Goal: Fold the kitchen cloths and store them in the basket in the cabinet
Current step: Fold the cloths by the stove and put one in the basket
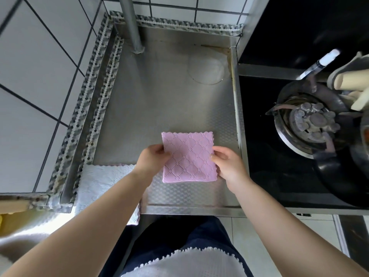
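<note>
A: Status on the pink cloth (189, 156)?

B: Folded into a small square, flat on the steel counter (159, 92), near its front edge. Both hands are on it.

A: Grip?

B: Left hand (152, 158) pinches the left edge, fingers curled onto the fabric. Right hand (229, 163) pinches the right edge, thumb on top. Both clamped on the cloth, at about mid-height of the square.

A: Other cloths?

B: White cloth (99, 182) lies at the counter's front-left corner, partly hanging over the edge, partly hidden under the left forearm. Another white cloth with a scalloped edge (189, 262) shows at the bottom, against the person's dark clothing.

A: Surroundings?

B: Gas burner (310, 120) on a black hob to the right of the counter, well apart from the cloth. Grey pipe (132, 25) stands at the back of the counter. Tiled wall (36, 66) on the left.
</note>
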Demonstrator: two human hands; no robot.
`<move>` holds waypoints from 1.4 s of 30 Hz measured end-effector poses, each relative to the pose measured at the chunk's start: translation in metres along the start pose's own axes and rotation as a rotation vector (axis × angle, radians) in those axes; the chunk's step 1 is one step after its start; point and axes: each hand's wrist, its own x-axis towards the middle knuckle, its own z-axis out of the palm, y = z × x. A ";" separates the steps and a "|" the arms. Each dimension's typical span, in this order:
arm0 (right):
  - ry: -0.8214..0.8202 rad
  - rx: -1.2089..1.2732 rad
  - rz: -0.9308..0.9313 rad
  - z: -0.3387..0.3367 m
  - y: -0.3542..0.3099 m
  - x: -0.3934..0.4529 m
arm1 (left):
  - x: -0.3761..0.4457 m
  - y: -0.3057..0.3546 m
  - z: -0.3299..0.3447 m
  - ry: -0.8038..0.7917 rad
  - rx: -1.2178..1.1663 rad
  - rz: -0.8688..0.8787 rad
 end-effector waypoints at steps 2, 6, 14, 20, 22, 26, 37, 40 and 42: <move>-0.026 0.107 0.076 0.002 -0.005 -0.005 | -0.002 -0.002 -0.003 -0.033 -0.063 -0.029; -0.110 0.229 0.129 0.004 -0.013 -0.023 | -0.015 -0.004 -0.017 -0.010 -0.093 -0.002; -0.320 0.107 0.055 0.054 -0.029 -0.063 | -0.068 -0.020 -0.083 0.057 -0.171 -0.006; -0.434 -0.007 0.037 0.100 -0.025 -0.089 | -0.098 -0.052 -0.129 0.119 -0.160 0.000; -0.445 -0.031 0.049 0.109 -0.019 -0.095 | -0.101 -0.063 -0.133 0.166 -0.088 -0.001; -0.468 -0.057 0.067 0.123 -0.008 -0.106 | -0.106 -0.076 -0.136 0.232 -0.019 0.032; -0.467 -0.180 0.012 0.142 0.000 -0.113 | -0.100 -0.091 -0.144 0.319 -0.026 0.069; -0.465 -0.226 -0.013 0.142 0.000 -0.112 | -0.094 -0.097 -0.142 0.322 -0.042 0.081; -0.476 -0.238 -0.022 0.141 0.001 -0.112 | -0.094 -0.098 -0.141 0.320 0.003 0.087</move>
